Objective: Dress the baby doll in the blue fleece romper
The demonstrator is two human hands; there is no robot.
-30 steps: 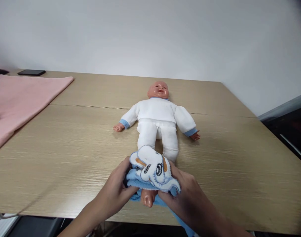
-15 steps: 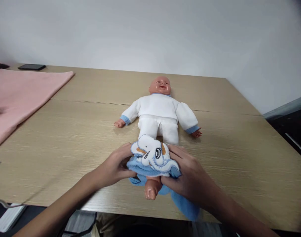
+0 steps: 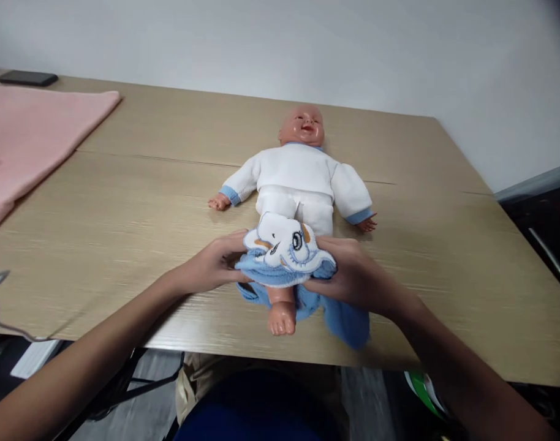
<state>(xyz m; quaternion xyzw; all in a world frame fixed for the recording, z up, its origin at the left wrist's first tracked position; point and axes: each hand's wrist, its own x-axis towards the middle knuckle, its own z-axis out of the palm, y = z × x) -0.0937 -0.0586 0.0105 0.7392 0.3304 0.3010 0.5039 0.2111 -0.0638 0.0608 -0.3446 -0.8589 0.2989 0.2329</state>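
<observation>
A baby doll [image 3: 297, 177] in a white suit with blue cuffs lies on its back on the wooden table [image 3: 124, 214], head away from me. A blue garment with a white embroidered animal patch [image 3: 284, 257] is bunched around the doll's legs. My left hand [image 3: 215, 266] grips the garment's left side and my right hand [image 3: 353, 275] grips its right side. One bare doll foot [image 3: 281, 317] sticks out below the garment, near the table's front edge. The other foot is hidden in the fabric.
A pink cloth [image 3: 27, 135] lies spread on the table's far left, with a dark phone [image 3: 26, 78] behind it. A white wall runs along the back. Dark furniture [image 3: 544, 226] stands to the right of the table.
Both hands have pulled the blue garment further up the doll's legs, away from me. More of the bare foot shows now. The view has tilted downward.
</observation>
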